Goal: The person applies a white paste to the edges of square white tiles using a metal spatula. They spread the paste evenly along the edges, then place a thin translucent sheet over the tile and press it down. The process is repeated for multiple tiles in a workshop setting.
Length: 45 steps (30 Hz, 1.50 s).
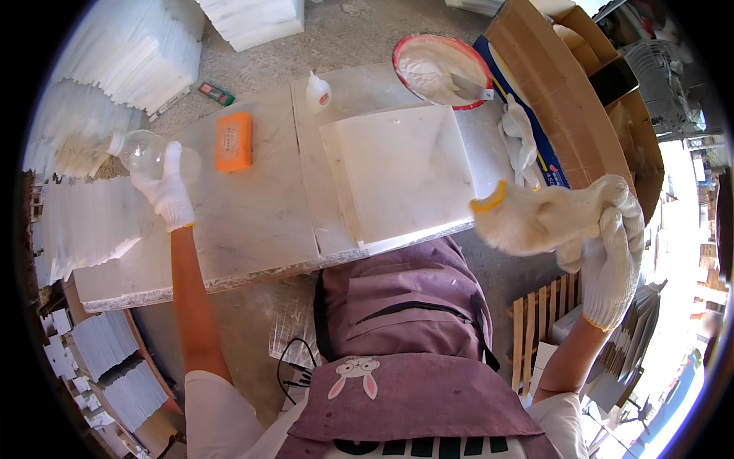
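Note:
My left hand (164, 196), in a white knit glove, is closed around a clear plastic bottle (144, 153) at the left end of the table. The bottle is tilted, its white cap pointing to the far left. Out past the table's right end, my right hand (618, 256), also gloved, grips a loose, pale work glove (527, 219). That glove hangs sideways, its yellow-edged cuff toward the table. Nearest to it lies a squarish white marble-like slab (413, 172), resting over another sheet.
On the grey table (252, 229) are an orange block (233, 142), a small white squeeze bottle (317, 95) and a red-rimmed basin (397, 57) of white paste with a scraper (468, 86). A crumpled white glove (520, 141) lies by a cardboard box (566, 99). Slab stacks (138, 53) stand left.

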Tool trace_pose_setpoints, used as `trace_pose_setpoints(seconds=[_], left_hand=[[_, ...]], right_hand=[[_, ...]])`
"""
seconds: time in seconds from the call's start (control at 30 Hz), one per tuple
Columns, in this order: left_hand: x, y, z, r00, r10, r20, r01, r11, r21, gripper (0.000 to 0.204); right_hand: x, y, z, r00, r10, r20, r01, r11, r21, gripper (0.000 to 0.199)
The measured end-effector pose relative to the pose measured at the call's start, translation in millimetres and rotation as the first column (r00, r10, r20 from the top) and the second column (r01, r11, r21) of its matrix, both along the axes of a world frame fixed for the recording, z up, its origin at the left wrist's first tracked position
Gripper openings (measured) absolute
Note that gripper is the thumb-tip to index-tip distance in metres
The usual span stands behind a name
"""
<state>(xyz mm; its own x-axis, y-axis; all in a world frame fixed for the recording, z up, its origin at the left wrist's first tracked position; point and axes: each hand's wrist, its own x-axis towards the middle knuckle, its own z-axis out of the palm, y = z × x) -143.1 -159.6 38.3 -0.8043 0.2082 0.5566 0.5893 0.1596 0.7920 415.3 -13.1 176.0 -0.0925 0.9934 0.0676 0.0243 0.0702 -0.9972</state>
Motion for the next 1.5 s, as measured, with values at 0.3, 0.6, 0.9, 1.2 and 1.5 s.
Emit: trace_pose_setpoints(seconds=[0.3,0.6,0.9,1.2,1.5], left_hand=[[107,-36,32,0.998,-0.029,0.057,0.031,0.999,-0.035,0.059],[273,53,48,0.424,-0.851,-0.309,0.568,0.516,-0.641,0.048],[277,60,32,0.395,-0.855,-0.337,0.54,0.513,-0.667,0.05],[277,60,29,0.394,-0.855,-0.338,0.539,0.513,-0.668,0.047],[276,60,24,0.405,-0.849,-0.339,0.557,0.523,-0.645,0.047]], right_hand=[[-4,-6,-67,0.732,-0.27,0.625,0.19,0.963,0.193,0.025],[-80,11,-70,0.492,-0.108,0.864,-0.583,0.696,0.419,0.032],[-89,30,-71,0.371,-0.09,0.924,-0.725,0.593,0.349,0.031],[-87,31,-64,0.329,-0.05,0.943,-0.726,0.625,0.287,0.025],[-75,32,-67,0.335,-0.029,0.942,-0.779,0.554,0.294,0.022]])
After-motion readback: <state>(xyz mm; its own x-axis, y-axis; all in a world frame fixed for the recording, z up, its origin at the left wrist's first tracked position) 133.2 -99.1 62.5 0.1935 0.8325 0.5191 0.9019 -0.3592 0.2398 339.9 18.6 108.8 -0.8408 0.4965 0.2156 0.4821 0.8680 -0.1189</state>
